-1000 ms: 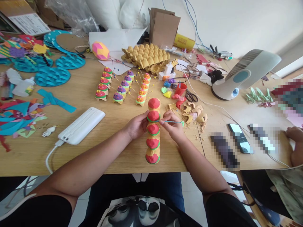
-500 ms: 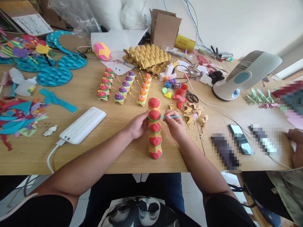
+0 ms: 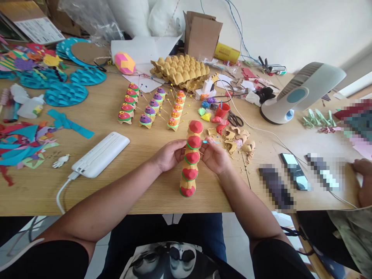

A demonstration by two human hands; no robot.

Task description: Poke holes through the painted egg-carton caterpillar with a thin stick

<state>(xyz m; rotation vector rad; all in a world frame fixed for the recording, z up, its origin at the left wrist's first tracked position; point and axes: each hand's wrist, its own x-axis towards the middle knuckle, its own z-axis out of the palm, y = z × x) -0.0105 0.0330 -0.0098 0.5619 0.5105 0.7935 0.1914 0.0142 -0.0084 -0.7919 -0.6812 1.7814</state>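
An egg-carton strip [image 3: 192, 157] with red caps edged in green stands out over the tabletop in front of me, its lower end tilted a little left. My left hand [image 3: 172, 155] grips its left side near the second cap, with the fingertips partly hidden behind it. My right hand [image 3: 215, 155] is closed at its right side, touching or nearly touching it. A thin blue stick [image 3: 205, 142] is pinched in the right fingers; most of it is hidden. Beyond stand finished-looking strips in red [image 3: 128, 104], purple [image 3: 152, 108] and orange [image 3: 176, 110], the latter two with pins.
Torn carton scraps [image 3: 232, 143], black scissors [image 3: 235, 119] and a red cup [image 3: 222, 111] lie right of my hands. A white power bank [image 3: 100, 155] is at left. Egg trays [image 3: 180, 69] sit behind, a fan [image 3: 299, 95] and phones [image 3: 295, 170] at right. Another person's hand [image 3: 363, 180] rests at the right edge.
The red-capped strip has tilted, its top moving right and its bottom slightly left. My right hand has turned and come closer to it, and the blue stick has swung mostly out of sight.
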